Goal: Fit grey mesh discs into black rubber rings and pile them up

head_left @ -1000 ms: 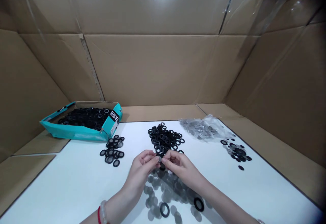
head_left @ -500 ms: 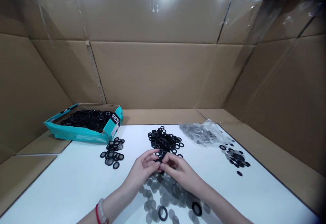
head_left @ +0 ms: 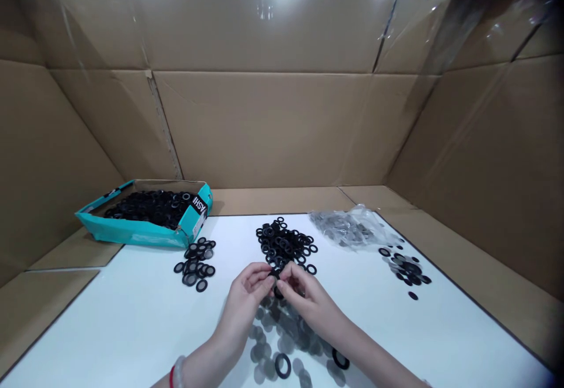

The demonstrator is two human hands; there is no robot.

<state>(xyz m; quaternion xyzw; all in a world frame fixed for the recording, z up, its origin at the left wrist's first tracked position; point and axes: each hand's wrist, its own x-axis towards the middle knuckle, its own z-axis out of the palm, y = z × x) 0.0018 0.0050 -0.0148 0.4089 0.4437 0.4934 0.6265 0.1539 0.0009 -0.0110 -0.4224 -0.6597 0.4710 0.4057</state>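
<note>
Two hands, the left hand (head_left: 244, 301) and right hand (head_left: 311, 300), had fingers close by a black rubber ring (head_left: 278, 292), too hidden to tell if held.

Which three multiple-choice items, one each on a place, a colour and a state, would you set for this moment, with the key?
1. Where does the teal box stand?
A) Right of the plastic bag
B) Left of the central ring pile
C) Between the hands

2. What colour is the band on the left wrist?
A) Blue
B) Green
C) Red

3. How do the left hand and right hand stand?
A) Fingertips together at black rings
B) Both flat on the board
C) Far apart

1 B: the box lies far left, the pile right of it.
2 C: the band shows red beside a pale beaded bracelet.
3 A: the fingertips meet over the rings.
</note>
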